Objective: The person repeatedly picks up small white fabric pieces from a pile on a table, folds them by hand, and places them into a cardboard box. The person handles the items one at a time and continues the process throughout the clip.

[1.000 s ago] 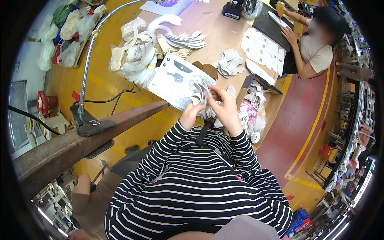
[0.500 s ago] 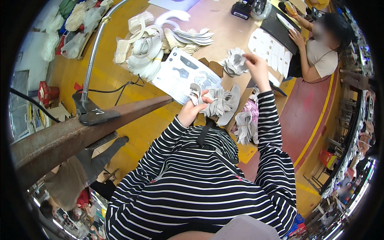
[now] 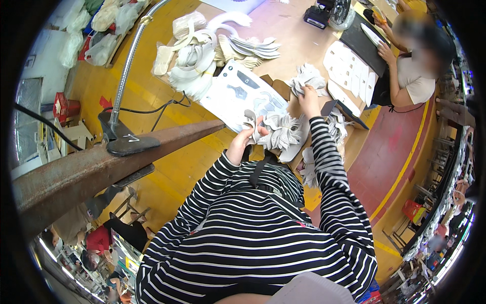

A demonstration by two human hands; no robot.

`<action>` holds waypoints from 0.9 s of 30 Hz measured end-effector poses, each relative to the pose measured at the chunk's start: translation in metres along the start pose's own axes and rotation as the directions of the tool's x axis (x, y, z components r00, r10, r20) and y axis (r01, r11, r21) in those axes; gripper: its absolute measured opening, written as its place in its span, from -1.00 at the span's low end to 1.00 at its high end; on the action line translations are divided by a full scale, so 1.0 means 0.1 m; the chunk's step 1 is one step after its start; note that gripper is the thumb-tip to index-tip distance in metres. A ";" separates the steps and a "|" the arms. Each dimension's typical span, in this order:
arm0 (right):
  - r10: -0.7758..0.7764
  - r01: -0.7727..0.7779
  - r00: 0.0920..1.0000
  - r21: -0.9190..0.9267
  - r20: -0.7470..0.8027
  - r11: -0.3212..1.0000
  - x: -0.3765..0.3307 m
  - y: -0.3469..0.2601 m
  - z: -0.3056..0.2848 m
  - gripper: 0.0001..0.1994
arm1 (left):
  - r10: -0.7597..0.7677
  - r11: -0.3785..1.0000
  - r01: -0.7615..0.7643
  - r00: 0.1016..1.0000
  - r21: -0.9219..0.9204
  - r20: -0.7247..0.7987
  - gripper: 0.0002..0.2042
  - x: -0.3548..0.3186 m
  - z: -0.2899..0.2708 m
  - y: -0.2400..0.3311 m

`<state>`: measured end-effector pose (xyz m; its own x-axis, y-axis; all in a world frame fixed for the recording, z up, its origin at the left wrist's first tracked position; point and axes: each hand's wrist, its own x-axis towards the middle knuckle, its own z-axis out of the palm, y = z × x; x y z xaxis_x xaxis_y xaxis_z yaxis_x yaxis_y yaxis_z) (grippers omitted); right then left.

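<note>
My left hand [image 3: 240, 146] is closed on a few curved, light grey cut pieces [image 3: 250, 119] that look like shoe parts, held upright between thumb and fingers. Just right of it, a fanned bundle of similar pieces [image 3: 281, 131] lies at the near edge of the table. My right hand [image 3: 309, 104] reaches to a second pile of light grey pieces [image 3: 307, 77], its fingers pinched at the pile's near side. Under and beyond my left hand lies a white printed sheet [image 3: 228, 96] with drawings of dark and grey pattern shapes.
Strips and stacked cream parts [image 3: 192, 66] cover the table's left. A rusty beam [image 3: 152, 147] with a lamp base [image 3: 132, 144] runs in from the left. On the right, a co-worker's hand [image 3: 387, 53] works beside white cut panels [image 3: 349, 71]. More bundles hang below the table edge.
My right hand has come down from above the pile's right side and in toward its near side. My left hand keeps its pieces in nearly the same place. The view has shifted slightly.
</note>
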<state>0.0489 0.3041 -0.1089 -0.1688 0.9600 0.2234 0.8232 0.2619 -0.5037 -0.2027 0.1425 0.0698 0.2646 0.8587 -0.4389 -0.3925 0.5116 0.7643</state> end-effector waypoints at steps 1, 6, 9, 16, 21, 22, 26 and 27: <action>-0.009 0.012 0.999 0.108 -0.036 0.994 -0.07 -0.24 -0.13 -0.78 | 0.003 1.000 -0.003 1.000 0.028 -0.007 -0.43 0.02 -0.01 -0.04; 0.159 -0.396 0.906 0.651 0.393 0.648 -0.52 -1.58 -1.17 -0.70 | 0.075 0.918 -0.073 0.997 0.389 0.008 -0.59 0.19 -0.09 -0.25; 0.089 -0.242 0.962 0.663 0.257 0.708 -0.71 -1.85 -1.32 -0.71 | 0.059 0.865 -0.070 0.998 0.497 0.038 -0.64 0.19 0.12 -0.15; 0.424 -0.463 0.874 0.668 0.237 0.582 -0.92 -1.80 -1.29 -0.73 | -0.128 0.785 0.038 0.987 0.618 0.102 -0.57 0.33 0.22 -0.19; 0.464 -0.483 0.849 0.727 0.253 0.488 -0.90 -1.46 -1.13 -0.75 | -0.092 0.837 -0.024 0.979 0.547 0.183 -0.52 0.34 0.24 -0.16; 0.474 -0.506 0.842 0.682 0.257 0.528 -0.83 -1.37 -1.15 -0.75 | -0.071 0.851 -0.043 0.978 0.524 0.197 -0.52 0.34 0.22 -0.12; 0.458 -0.413 0.882 0.649 0.111 0.639 -0.33 -1.05 -1.37 -0.77 | -0.031 0.905 -0.043 0.986 0.422 0.167 -0.58 0.32 0.06 -0.03; 0.439 -0.390 0.896 0.597 0.070 0.701 -0.17 -0.99 -1.46 -0.77 | -0.067 0.906 0.001 0.988 0.423 0.142 -0.60 0.31 -0.06 -0.03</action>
<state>0.0492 0.2477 0.0586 0.1724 0.9818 -0.0791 0.3197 -0.1317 -0.9383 -0.1986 0.1681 0.0511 0.4130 0.8092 -0.4178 0.0174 0.4517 0.8920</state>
